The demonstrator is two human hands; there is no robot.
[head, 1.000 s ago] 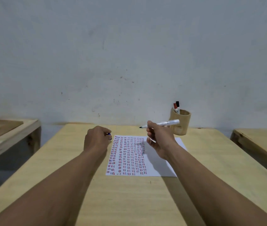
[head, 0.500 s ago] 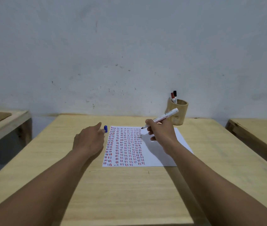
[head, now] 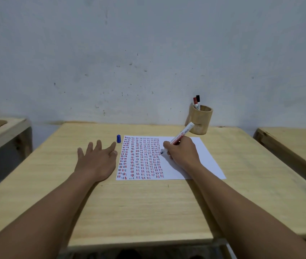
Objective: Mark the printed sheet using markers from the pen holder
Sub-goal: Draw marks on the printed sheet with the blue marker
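Observation:
A white printed sheet [head: 202, 157] with columns of red and blue dashes lies on the wooden table [head: 139, 208]. My right hand [head: 183, 153] grips a white marker [head: 181, 136], its dark tip touching the sheet at the right edge of the dashes. My left hand [head: 97, 161] rests flat and open on the table just left of the sheet. A blue marker cap [head: 118, 138] stands beyond its fingertips, by the sheet's far left corner. A wooden pen holder [head: 199, 119] at the far right holds a red and a black marker [head: 196, 102].
A grey scuffed wall runs behind the table. Another wooden table [head: 1, 135] stands to the left and one more [head: 294, 144] to the right, each across a gap.
My left hand set the blue cap down on the table and opened flat. My right hand lowered the marker from the air until its tip reached the sheet.

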